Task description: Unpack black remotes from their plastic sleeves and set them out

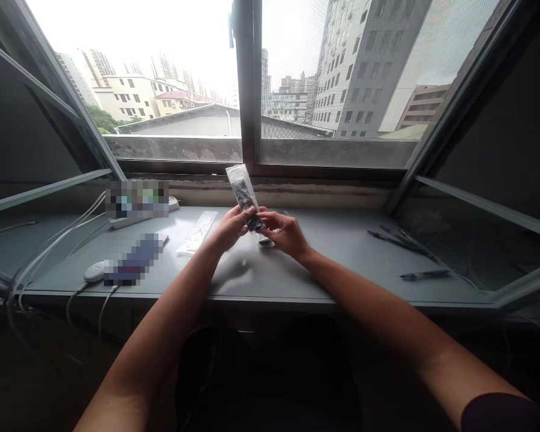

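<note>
Above the desk, both hands meet at a clear plastic bag with a dark item inside, whose kind I cannot make out. My left hand is closed around the bag's left side and lower part. At the bag's lower right end, my right hand pinches with thumb and fingers. Just beneath the hands, a small white object with a dark end lies on the desk, partly covered. To the left of my left hand rests a flat clear plastic bag with something white in it.
A blurred-out device and a white rounded gadget with cables lie at the left of the grey desk. Behind them is a white power strip. Dark cables and a pen lie at right. A window stands behind.
</note>
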Demonstrator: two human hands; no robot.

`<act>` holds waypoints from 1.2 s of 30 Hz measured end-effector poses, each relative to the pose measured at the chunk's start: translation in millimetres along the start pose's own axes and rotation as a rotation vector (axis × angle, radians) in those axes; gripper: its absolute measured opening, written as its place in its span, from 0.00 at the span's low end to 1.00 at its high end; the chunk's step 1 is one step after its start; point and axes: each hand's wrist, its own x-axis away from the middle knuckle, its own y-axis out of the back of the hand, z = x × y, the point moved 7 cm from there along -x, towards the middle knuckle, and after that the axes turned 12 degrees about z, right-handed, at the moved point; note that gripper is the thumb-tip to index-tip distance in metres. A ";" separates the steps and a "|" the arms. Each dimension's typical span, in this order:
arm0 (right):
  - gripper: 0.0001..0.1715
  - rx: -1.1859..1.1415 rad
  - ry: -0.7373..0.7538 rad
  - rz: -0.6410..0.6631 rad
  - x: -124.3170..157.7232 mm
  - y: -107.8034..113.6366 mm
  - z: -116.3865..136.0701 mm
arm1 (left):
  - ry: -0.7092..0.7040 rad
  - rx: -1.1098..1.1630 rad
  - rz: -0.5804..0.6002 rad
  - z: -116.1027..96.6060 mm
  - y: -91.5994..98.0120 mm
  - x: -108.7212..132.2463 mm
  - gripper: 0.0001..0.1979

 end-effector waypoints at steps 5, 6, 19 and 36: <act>0.22 -0.012 -0.052 0.010 1.0 -1.4 1.6 | -0.051 0.102 -0.206 -7.5 14.9 2.3 0.23; 0.25 -0.003 -0.056 0.033 0.8 -3.7 1.7 | -0.066 0.116 -0.257 -9.0 19.3 3.7 0.23; 0.42 0.004 -0.078 0.120 2.8 -8.3 1.7 | -0.084 0.068 -0.095 -9.5 4.1 3.5 0.18; 0.49 0.161 -0.051 0.221 4.5 -12.2 11.1 | -0.016 0.081 -0.141 -3.8 11.7 2.8 0.17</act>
